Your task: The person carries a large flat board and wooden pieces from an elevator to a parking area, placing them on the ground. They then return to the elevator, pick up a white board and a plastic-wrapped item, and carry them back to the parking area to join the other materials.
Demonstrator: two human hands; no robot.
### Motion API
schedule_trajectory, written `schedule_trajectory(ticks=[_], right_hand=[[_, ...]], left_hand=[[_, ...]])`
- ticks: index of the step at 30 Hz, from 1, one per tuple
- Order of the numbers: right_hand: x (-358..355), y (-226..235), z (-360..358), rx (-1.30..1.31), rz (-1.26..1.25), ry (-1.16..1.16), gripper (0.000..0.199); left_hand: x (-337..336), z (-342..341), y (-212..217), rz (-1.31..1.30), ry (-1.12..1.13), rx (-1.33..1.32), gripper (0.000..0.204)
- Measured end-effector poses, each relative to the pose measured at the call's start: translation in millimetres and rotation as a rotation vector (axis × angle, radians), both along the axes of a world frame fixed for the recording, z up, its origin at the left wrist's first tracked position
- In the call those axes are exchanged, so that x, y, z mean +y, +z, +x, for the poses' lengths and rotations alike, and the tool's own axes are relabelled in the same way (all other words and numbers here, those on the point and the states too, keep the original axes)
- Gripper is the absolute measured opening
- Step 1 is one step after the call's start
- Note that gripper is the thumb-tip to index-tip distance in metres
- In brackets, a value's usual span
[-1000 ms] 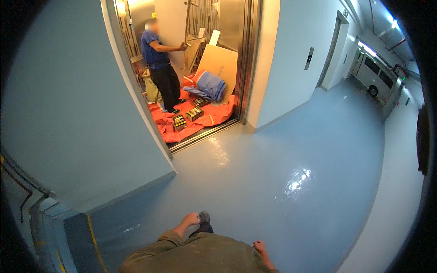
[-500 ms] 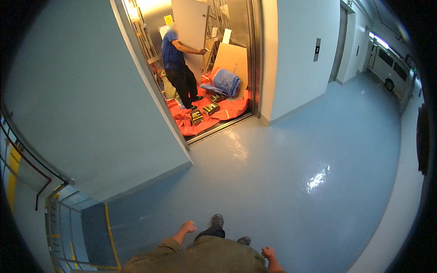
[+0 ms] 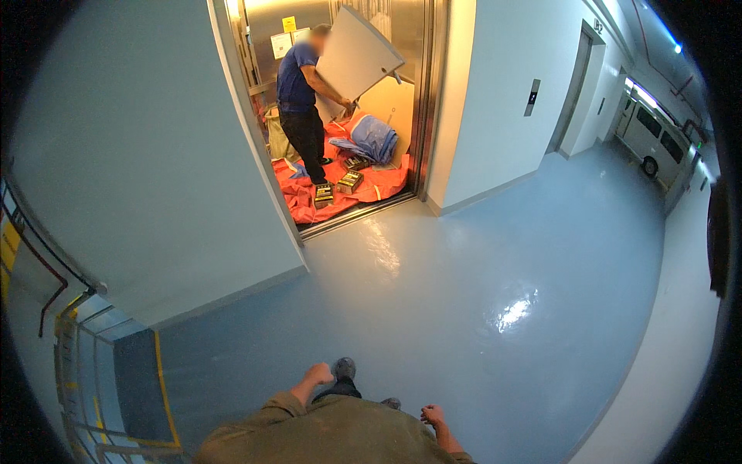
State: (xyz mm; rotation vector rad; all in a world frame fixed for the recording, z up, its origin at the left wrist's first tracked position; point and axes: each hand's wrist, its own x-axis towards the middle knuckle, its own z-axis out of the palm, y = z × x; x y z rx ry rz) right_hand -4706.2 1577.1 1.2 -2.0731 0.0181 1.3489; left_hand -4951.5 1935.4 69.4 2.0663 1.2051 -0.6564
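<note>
My left hand (image 3: 318,374) hangs in front of my body over the blue floor, fingers curled in, with nothing seen in it. To the right, my right hand (image 3: 433,415) is loosely curled at my side, and no object shows in it. Neither hand touches anything. Ahead, inside a lit elevator, a person (image 3: 297,85) in a blue shirt and dark trousers bends over a large pale board (image 3: 355,54), which is tilted. At that person's feet an orange sheet (image 3: 371,193) covers the elevator floor, with several small black-and-yellow boxes (image 3: 350,182) on it.
A folded blue tarp (image 3: 375,139) and a leaning tan panel (image 3: 390,108) stand at the elevator's right side. An elevator call panel (image 3: 532,97) is on the wall. Metal railings (image 3: 85,371) run along the lower left. A white van (image 3: 653,139) is parked far right.
The person in the elevator has tilted the pale board over and leaned forward with it. My view has shifted slightly, and both my hands remain curled.
</note>
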Motion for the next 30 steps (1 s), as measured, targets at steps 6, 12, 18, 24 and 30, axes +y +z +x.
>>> schedule_trajectory(ticks=[6,12,18,24,30], right_hand=[[-19,5,5,-0.010,0.003,-0.002,0.021],[-26,37,-7,-0.061,-0.059,-0.017,0.024],[-18,40,-14,-0.171,-0.075,0.153,0.034],[-10,52,-18,-0.120,-0.020,0.096,0.027],[-23,30,-14,-0.050,-0.053,-0.042,0.024]], left_hand=[[12,-27,-41,0.020,-0.064,0.141,0.037],[11,-28,-47,-0.004,-0.026,0.162,0.037],[9,-17,-49,-0.045,-0.060,0.166,0.038],[10,-18,-56,-0.020,-0.051,0.182,0.040],[2,-10,-18,-0.015,0.040,0.175,0.042]])
